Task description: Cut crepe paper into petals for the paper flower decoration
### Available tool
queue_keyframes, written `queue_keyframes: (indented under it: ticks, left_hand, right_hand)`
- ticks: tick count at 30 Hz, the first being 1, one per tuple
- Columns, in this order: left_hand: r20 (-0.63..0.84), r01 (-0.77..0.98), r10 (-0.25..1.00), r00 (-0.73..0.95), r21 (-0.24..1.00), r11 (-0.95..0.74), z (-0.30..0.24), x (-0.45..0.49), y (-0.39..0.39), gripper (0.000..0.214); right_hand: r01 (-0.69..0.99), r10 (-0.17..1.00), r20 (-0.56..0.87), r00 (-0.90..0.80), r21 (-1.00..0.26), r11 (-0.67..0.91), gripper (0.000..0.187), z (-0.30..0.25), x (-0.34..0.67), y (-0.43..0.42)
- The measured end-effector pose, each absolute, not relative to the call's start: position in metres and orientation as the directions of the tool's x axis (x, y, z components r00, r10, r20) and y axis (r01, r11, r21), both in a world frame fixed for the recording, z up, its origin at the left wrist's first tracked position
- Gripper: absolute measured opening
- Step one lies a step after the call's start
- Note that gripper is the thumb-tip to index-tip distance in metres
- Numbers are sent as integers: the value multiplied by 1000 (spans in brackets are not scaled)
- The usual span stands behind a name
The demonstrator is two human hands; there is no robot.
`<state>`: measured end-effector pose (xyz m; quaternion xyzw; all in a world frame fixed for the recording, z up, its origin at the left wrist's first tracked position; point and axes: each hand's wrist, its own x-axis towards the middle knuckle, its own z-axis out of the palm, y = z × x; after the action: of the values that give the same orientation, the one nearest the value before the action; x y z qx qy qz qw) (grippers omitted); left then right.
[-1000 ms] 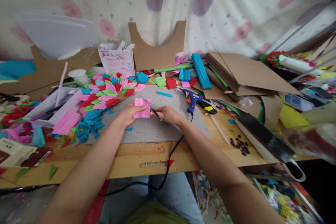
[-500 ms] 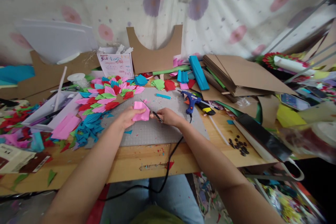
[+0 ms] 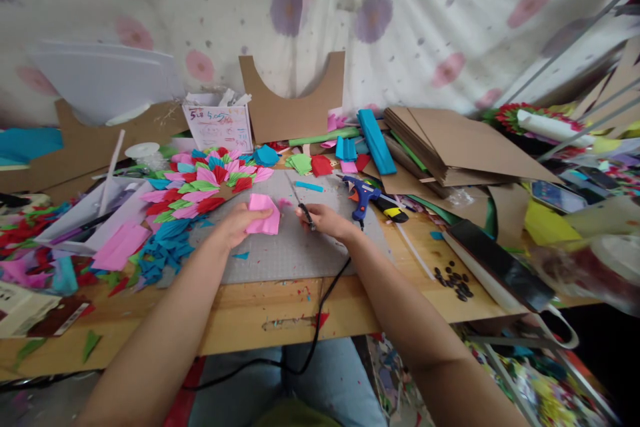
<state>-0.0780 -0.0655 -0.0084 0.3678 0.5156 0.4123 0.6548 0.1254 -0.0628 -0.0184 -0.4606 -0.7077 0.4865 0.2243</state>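
Note:
Pinched in my left hand [image 3: 239, 221] is a pink crepe paper piece [image 3: 264, 215], its top right corner cut away at a slant. My right hand [image 3: 323, 220] is closed round the dark handles of the scissors [image 3: 304, 208]. Their blades point up and away, apart from the paper. Between the two hands a small pink scrap [image 3: 285, 202] lies on the grey cutting mat [image 3: 270, 263]. Beyond the scissors is a short blue strip [image 3: 309, 186]. To the right of my right hand lies a blue glue gun [image 3: 364, 195].
Pleated paper petals [image 3: 205, 183] cover a board at left, beside a white box [image 3: 95, 220] of tools. Along the back are cut paper stacks [image 3: 321, 165] and cardboard sheets [image 3: 465, 140]. A yellow-black cutter [image 3: 393, 211] lies right; a black cord [image 3: 320, 320] crosses the front edge.
The scissors have moved right, away from the pink paper, and their blades point more upright. A corner of the paper is now off, with a pink scrap on the mat.

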Motion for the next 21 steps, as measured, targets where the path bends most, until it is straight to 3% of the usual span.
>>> queue_keyframes:
  ticks: [4, 7, 14, 17, 21]
  left_hand:
    - [-392, -33, 899, 197, 913, 406, -9, -75, -69, 31]
    - [-378, 30, 878, 294, 921, 387, -11, -72, -72, 31]
    - [-335, 180, 888, 314, 940, 291, -16, -68, -76, 28]
    - [-271, 61, 941, 204, 962, 264, -15, -65, -74, 34]
    - [-317, -255, 943, 104, 908, 334, -9, -58, -72, 34]
  right_hand:
    - [203, 924, 21, -382, -973, 106, 39, -19, 113, -61]
    - [75, 941, 57, -333, -993, 87, 42, -18, 102, -62]
    - [105, 937, 31, -348, -992, 72, 42, -18, 94, -63]
    - [57, 969, 71, -237, -995, 87, 42, -18, 94, -61]
    - [-16, 996, 84, -32, -996, 84, 41, -15, 91, -61]
